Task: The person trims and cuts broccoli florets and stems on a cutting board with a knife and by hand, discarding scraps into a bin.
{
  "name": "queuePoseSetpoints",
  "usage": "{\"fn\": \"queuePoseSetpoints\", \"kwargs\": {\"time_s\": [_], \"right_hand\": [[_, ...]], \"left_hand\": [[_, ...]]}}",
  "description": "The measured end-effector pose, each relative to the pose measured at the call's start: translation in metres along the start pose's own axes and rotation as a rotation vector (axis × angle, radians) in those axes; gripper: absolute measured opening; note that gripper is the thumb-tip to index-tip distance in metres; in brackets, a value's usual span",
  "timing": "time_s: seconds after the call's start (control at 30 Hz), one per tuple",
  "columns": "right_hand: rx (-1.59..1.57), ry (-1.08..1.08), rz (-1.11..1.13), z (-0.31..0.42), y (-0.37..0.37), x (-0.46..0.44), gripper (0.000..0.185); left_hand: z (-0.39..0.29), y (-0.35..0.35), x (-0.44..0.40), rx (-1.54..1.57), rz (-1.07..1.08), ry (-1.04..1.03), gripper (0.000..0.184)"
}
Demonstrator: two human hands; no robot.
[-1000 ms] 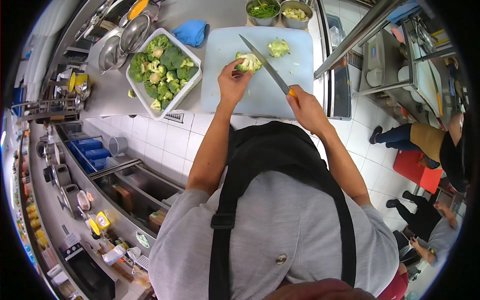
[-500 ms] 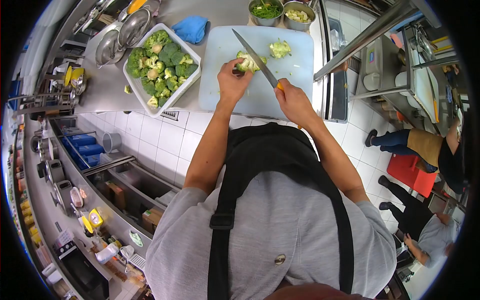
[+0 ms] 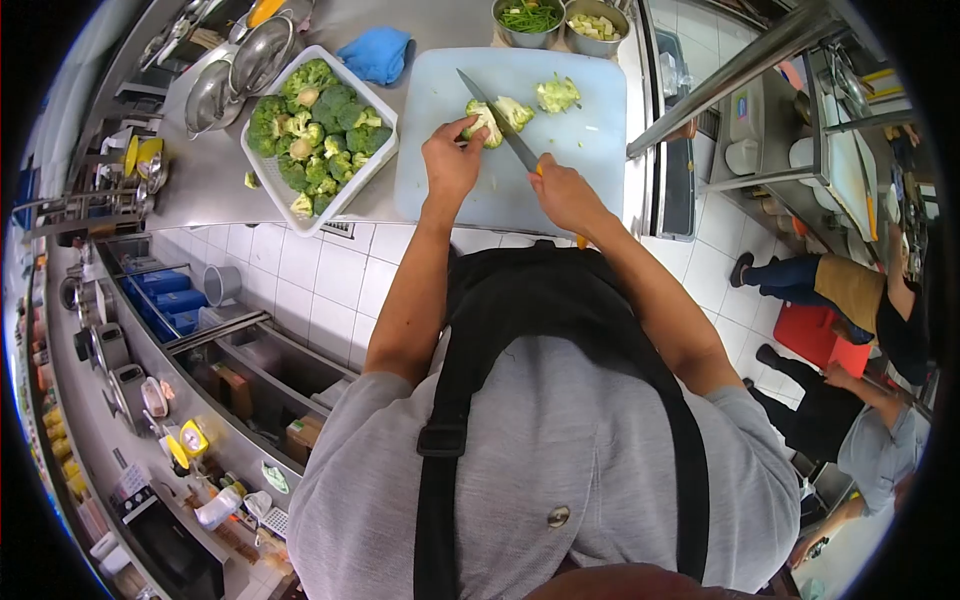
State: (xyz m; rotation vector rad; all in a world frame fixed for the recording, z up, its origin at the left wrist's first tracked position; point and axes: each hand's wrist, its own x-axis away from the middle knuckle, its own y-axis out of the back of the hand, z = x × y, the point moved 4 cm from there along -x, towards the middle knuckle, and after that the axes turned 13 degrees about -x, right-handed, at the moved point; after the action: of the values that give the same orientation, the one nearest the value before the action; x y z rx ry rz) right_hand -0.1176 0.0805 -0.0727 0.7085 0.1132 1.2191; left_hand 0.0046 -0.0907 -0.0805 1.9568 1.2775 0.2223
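Note:
My left hand [image 3: 452,160] pinches a broccoli piece [image 3: 484,124] on the pale blue cutting board [image 3: 560,195]. My right hand [image 3: 570,198] grips the handle of a long knife [image 3: 512,138], its blade pointing up and left. The blade lies between the pinched piece and another broccoli piece [image 3: 515,112] just to its right. Farther right on the board rests a separate broccoli chunk [image 3: 557,94]. Left of the board, a white basket [image 3: 368,182] holds many broccoli florets [image 3: 325,130].
A blue cloth [image 3: 375,55] lies behind the basket, near metal strainers [image 3: 212,98]. Metal bowls of green vegetables [image 3: 528,20] and pale cubes [image 3: 594,28] stand behind the board. A metal pole [image 3: 715,90] rises at right. Two people are farther right, one in a tan apron [image 3: 850,288].
The knife has moved left and down through the broccoli, which now shows as two pieces. My right hand has shifted left with it; my left hand has moved slightly left.

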Motion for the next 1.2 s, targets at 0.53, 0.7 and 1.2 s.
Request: {"fn": "queuePoseSetpoints", "kwargs": {"time_s": [0.53, 0.7, 1.2], "right_hand": [[0.025, 0.153, -0.108, 0.040, 0.038, 0.011, 0.031], [0.043, 0.181, -0.102, 0.047, 0.037, -0.001, 0.032], [0.205, 0.169, -0.013, 0.064, 0.027, -0.021, 0.032]], "left_hand": [[-0.002, 0.014, 0.006, -0.153, -0.055, -0.057, 0.048], [0.017, 0.005, 0.006, 0.051, -0.040, 0.007, 0.047], [0.026, 0.001, 0.008, 0.041, -0.054, -0.002, 0.030]]}}
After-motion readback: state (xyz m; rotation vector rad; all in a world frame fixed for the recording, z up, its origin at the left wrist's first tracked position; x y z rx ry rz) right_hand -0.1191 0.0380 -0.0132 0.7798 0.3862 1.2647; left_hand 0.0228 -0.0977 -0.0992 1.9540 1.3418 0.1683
